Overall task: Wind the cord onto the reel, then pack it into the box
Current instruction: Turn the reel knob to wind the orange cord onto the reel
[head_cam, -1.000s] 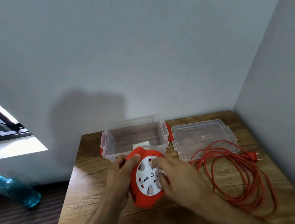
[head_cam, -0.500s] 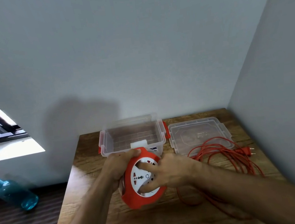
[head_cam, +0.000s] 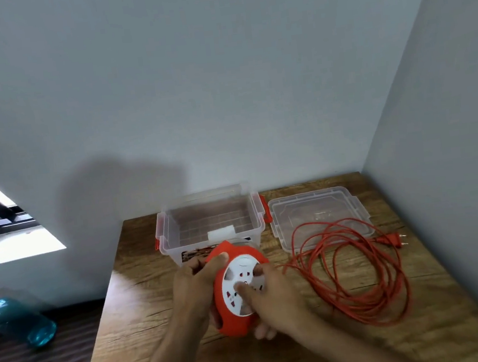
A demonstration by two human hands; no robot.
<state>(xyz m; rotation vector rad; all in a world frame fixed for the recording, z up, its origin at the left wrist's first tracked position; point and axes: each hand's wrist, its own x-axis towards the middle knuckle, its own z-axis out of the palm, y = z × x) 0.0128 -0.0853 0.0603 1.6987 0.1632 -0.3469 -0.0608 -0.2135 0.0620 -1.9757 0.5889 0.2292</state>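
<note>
Wooden table (head_cam: 146,319) in a grey corner, and your left hand (head_cam: 194,284) is clamped on the one reel (head_cam: 236,294) near centre. Right hand (head_cam: 270,295) presses fingers to its face; grip unclear. One box (head_cam: 209,223), one lid (head_cam: 319,213), one cord (head_cam: 358,274) loose on the right.

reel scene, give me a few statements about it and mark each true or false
1. Both hands are on the red reel. True: left hand grips its rim, right hand rests on its white face.
2. The cord is fully wound. False: it lies in loose loops on the table.
3. The lid is on the box. False: it lies beside the open box.
4. The plug lies near the lid. True.
</note>
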